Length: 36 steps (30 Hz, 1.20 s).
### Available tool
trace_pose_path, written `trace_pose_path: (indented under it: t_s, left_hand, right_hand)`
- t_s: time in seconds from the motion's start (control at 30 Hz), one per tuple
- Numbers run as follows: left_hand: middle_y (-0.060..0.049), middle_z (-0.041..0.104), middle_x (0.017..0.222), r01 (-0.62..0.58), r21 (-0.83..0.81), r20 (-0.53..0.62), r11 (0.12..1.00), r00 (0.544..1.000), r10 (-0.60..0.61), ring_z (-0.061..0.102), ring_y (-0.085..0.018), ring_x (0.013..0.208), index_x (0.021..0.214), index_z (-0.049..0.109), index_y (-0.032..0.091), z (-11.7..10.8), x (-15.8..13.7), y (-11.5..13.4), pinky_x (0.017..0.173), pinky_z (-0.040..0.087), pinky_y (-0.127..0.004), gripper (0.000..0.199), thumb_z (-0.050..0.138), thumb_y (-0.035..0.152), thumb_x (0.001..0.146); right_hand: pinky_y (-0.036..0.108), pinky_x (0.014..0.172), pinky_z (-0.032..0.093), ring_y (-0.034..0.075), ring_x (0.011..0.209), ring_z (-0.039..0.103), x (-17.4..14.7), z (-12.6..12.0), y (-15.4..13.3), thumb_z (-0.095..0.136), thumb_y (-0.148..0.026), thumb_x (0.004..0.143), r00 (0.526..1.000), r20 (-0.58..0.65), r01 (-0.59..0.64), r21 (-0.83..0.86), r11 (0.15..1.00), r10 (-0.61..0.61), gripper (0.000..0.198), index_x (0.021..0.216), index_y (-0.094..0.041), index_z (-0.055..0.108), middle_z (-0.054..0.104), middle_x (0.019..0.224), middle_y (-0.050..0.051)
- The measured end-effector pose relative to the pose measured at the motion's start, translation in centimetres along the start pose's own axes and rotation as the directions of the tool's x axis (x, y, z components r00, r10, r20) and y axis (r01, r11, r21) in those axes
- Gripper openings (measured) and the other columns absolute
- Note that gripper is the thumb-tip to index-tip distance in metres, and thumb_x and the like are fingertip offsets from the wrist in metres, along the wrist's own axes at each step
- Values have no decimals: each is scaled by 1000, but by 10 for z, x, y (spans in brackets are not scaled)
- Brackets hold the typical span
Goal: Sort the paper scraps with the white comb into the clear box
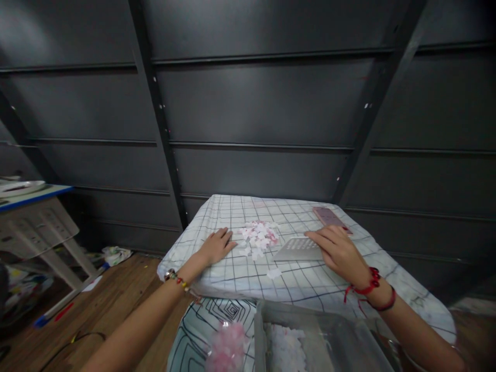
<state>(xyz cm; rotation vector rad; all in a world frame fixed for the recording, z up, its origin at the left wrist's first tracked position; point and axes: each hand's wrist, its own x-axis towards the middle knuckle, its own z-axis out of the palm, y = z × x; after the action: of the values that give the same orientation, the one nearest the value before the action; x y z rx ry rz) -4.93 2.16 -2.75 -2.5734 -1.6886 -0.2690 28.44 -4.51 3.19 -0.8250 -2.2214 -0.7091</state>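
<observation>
My left hand lies palm down on the checked cloth, fingers stretched out, to the left of a small heap of white and pink paper-like pieces. My right hand pinches the right end of a pale grey flat panel with rows of light marks or slots. That panel is tilted, its lower edge close to the cloth, just right of the heap. A single white piece lies in front of the heap. Beyond my right hand rests a pink phone-like slab, partly hidden by the fingers.
The table wears a white checked cloth. Nearer me are a grey plastic bin with white pieces inside and a clear bag of pink pieces on a patterned cloth. A blue-edged desk stands left; a dark panelled wall rises behind.
</observation>
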Motion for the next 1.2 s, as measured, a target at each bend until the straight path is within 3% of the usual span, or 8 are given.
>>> trace_pose_path:
  t_s: [0.17, 0.37, 0.63, 0.9, 1.2]
  left_hand:
    - [-12, 32, 138, 18, -27, 15, 999, 1000, -17, 28, -26, 127, 129, 38, 17, 1, -29, -8, 100, 26, -41, 53, 30, 50, 88]
    - [-11, 39, 135, 25, -11, -65, 1000, 998, -26, 31, -22, 125, 126, 43, 16, 3, -37, -8, 101, 25, -38, 48, 31, 45, 90]
    - [-12, 41, 133, 14, -14, -84, 1000, 996, -15, 34, -23, 124, 125, 45, 13, 3, -37, -7, 101, 27, -37, 49, 31, 44, 90]
    - [-12, 42, 132, 16, -6, -98, 1000, 995, -17, 35, -23, 123, 124, 46, 13, 3, -37, -5, 100, 28, -37, 47, 32, 42, 90]
    - [-14, 45, 129, -9, -25, -126, 1000, 992, 6, 39, -24, 120, 122, 48, 9, -2, -39, -3, 100, 29, -38, 46, 34, 40, 90]
  right_hand:
    - [34, 64, 35, 21, 75, 43, 21, 14, -14, 37, 0, 73, 1000, 8, -12, -9, 1000, 12, 39, 102, -16, 56, 56, 76, 7]
    - [33, 63, 32, 20, 74, 41, 44, 29, -28, 38, 3, 68, 997, 35, 73, -55, 996, -71, 40, 98, -15, 58, 55, 75, 7]
    - [33, 63, 32, 20, 72, 41, 34, 12, -20, 38, 3, 66, 996, 43, 84, -69, 994, -81, 37, 92, -16, 59, 55, 72, 6]
    - [33, 63, 32, 20, 72, 41, 37, 17, -21, 38, 3, 67, 995, 70, 84, -88, 993, -78, 37, 92, -13, 60, 56, 73, 8]
    - [33, 66, 33, 20, 74, 42, 29, 6, -14, 39, 1, 70, 997, 67, 42, -117, 992, -35, 34, 95, -11, 59, 57, 75, 8]
